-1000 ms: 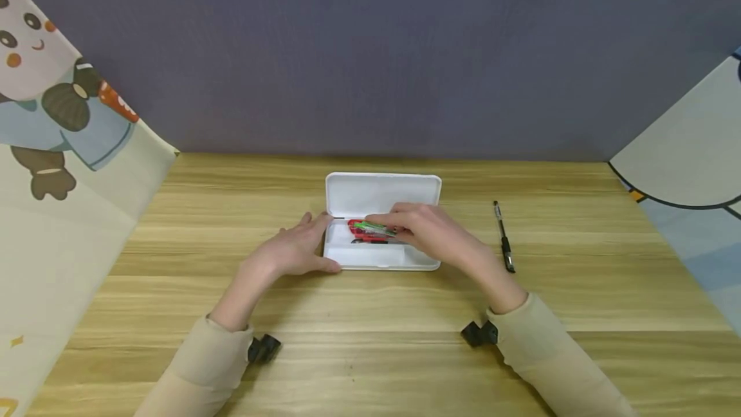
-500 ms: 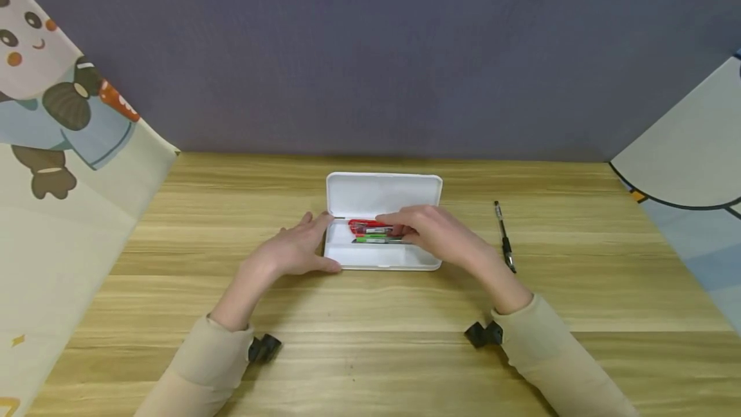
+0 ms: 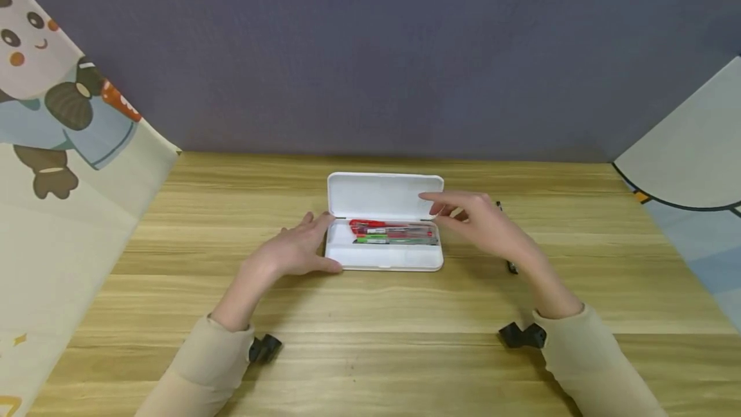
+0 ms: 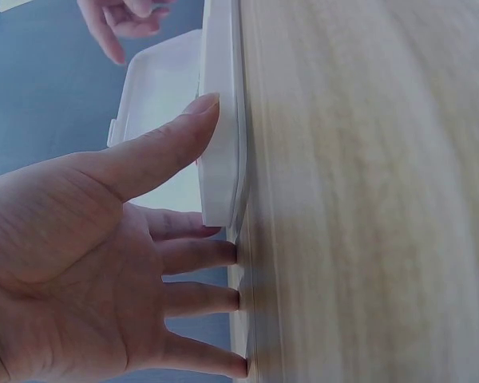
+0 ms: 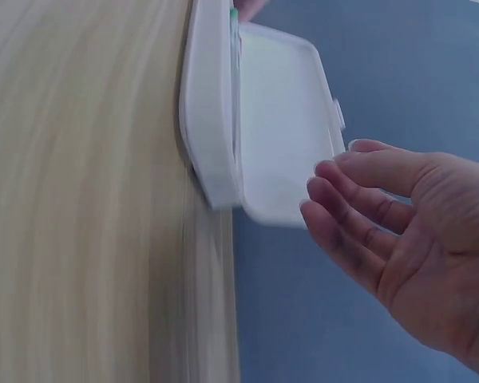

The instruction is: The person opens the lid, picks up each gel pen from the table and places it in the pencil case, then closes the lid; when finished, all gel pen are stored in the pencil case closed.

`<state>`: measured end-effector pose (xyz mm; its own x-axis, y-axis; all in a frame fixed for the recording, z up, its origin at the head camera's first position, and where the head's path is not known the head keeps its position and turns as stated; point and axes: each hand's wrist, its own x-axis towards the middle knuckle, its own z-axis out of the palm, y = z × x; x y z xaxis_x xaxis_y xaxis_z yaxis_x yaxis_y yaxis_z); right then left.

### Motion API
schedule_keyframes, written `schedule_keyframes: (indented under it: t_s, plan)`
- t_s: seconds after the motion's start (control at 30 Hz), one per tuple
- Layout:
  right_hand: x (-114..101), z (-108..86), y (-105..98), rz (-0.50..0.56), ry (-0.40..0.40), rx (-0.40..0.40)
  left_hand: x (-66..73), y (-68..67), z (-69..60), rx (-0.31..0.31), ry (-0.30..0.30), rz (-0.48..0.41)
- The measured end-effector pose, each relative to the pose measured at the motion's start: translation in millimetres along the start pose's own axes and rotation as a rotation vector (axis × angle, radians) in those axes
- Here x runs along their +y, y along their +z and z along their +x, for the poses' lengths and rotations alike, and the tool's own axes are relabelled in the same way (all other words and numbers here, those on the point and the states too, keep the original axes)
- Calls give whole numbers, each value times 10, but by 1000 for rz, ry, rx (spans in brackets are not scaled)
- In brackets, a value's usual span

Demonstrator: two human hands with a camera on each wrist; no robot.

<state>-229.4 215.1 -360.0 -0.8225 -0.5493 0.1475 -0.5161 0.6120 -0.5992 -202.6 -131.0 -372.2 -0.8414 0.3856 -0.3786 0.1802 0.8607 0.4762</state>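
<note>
A white pencil case (image 3: 382, 259) lies with its lid raised, in the middle of the wooden table. Several pens (image 3: 393, 234), red, green and clear, lie side by side in its rear compartment. My left hand (image 3: 292, 251) holds the case's left end between thumb and index finger; its other fingertips rest on the table in the left wrist view. My right hand (image 3: 486, 222) hovers by the case's right end with loosely bent fingers and nothing in them. Behind that hand, a black pen (image 3: 512, 268) is mostly hidden.
The wood-grain table (image 3: 347, 340) meets a dark blue-grey wall (image 3: 382, 69) at the back. Patterned panels with cartoon figures (image 3: 64, 92) stand at the left and right sides.
My right hand has let go of a green pen, laid among the other pens in the case, and drawn back to the right toward the black pen. The left hand stays put.
</note>
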Motion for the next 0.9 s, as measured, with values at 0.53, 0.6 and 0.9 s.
schedule_keyframes:
  t_s: [0.53,0.6,0.9]
  plan:
    - [453,-398,-370,-69,179,85,2,10,7,-5,7,2]
    - [497,-427,-396,-46,210,50,0,13,8,-6,2,-2]
    - [646,-525,-484,-14,363,-67,-3,13,14,1,3,4]
